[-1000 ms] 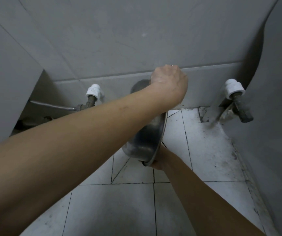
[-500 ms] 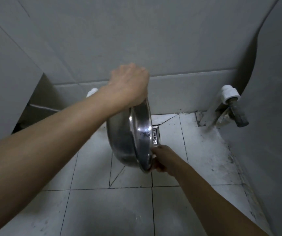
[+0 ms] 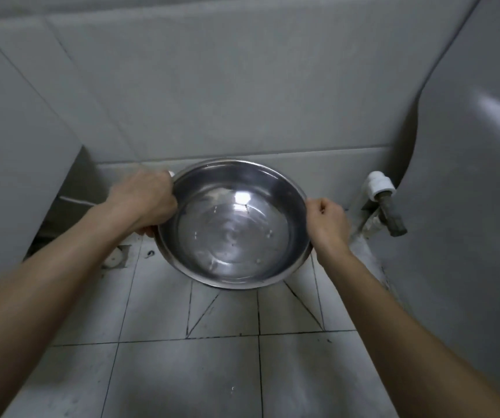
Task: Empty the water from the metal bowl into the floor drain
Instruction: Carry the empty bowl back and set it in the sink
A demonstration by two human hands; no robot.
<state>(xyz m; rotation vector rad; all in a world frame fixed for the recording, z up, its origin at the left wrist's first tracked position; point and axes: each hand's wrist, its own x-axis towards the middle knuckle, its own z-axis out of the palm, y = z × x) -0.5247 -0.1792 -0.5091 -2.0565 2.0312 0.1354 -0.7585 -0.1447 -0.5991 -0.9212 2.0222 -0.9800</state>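
A round, shiny stainless-steel bowl (image 3: 233, 224) is held in the air above the pale grey tiled floor (image 3: 182, 372), its open side turned up toward the camera and tipped slightly so that the near rim sits lower in the picture than the far rim. The left hand (image 3: 143, 200) is clamped on the bowl's left rim, fingers wrapped over the edge and the knuckles facing up; the bowl lies directly to the right of this grip and touches it. The right hand (image 3: 327, 221) is closed on the opposite, right rim in a fist-like grip, so the bowl spans the whole gap between the two hands. Both bare forearms reach in from the lower corners of the view.

Inside the bowl only scattered droplets and a wet sheen show on the flat bottom, along with a bright reflection of light; whether a thin film of water is left cannot be told. The bowl hides the floor straight beneath it, so the drain is not visible.

Behind the bowl rises a grey tiled wall (image 3: 242, 86). To the right, near the right hand but apart from it, a white plastic pipe fitting with a dull metal stub (image 3: 384, 200) juts from the wall beside a large grey curved surface (image 3: 469, 191). On the floor below the left forearm sits a small round white cap (image 3: 114, 257) in a square recess.
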